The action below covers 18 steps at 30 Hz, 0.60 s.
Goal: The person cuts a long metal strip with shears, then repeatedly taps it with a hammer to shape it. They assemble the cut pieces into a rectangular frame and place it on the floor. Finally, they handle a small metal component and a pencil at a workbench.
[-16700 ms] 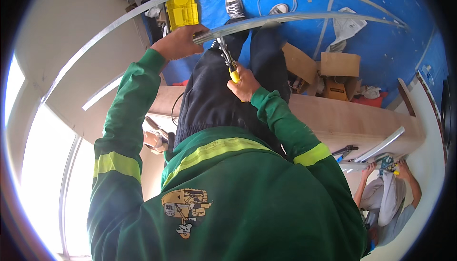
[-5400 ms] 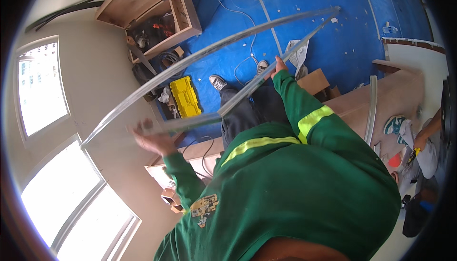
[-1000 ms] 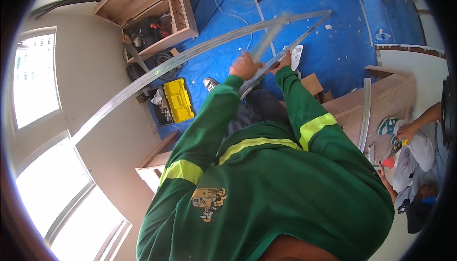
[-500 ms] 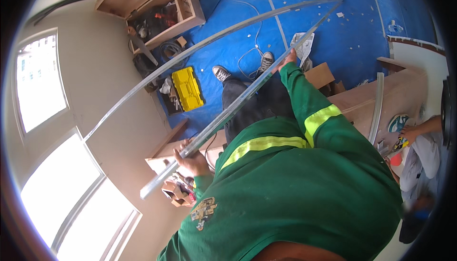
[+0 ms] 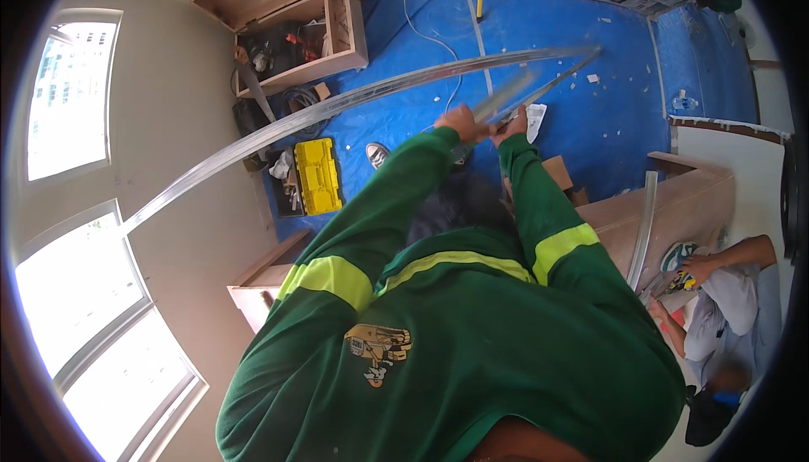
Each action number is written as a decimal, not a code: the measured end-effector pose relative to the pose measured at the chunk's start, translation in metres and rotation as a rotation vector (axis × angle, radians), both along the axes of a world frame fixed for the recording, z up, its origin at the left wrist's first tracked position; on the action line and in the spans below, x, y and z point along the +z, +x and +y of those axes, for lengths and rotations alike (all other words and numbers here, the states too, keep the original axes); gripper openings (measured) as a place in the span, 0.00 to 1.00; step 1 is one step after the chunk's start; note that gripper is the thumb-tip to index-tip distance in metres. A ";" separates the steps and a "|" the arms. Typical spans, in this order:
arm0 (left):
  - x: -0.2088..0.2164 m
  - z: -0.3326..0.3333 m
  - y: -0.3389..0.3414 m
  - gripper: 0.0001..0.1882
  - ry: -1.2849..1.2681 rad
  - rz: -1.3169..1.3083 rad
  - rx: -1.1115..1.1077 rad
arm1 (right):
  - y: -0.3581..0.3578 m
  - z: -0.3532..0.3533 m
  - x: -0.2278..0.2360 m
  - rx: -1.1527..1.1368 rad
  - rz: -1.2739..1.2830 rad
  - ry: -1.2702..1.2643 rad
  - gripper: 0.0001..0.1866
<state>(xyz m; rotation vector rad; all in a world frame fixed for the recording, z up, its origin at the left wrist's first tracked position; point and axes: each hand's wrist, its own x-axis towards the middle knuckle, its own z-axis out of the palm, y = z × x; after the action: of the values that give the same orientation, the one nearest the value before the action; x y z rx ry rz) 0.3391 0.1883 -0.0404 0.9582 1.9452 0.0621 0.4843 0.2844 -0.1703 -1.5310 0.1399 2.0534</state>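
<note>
Metal strip (image 5: 539,83), short and thin, sits clamped in both fists, left hand (image 5: 462,122) beside right hand (image 5: 511,123), out over the blue floor sheet (image 5: 590,117). Swinging it carelessly could hit the long rail (image 5: 337,108) just beside it.

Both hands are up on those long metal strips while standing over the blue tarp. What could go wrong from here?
1. The long metal strip reaches far toward the window wall; swinging it may strike the wall or the wooden cabinet.
2. The left hand and right hand grip thin metal edges bare, so a slip might cut.
3. A cable and a yellow toolbox on the floor could trip.
</note>
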 end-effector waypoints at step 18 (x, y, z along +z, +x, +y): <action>0.130 -0.378 0.003 0.13 1.285 -0.232 2.079 | -0.023 -0.013 -0.040 0.117 -0.079 -0.121 0.43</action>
<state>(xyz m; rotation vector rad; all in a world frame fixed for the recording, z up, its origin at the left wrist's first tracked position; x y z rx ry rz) 0.3417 -0.1898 0.0900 -0.8487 1.6311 2.5101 0.4612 0.2716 -0.2104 -1.7284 0.1498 2.1037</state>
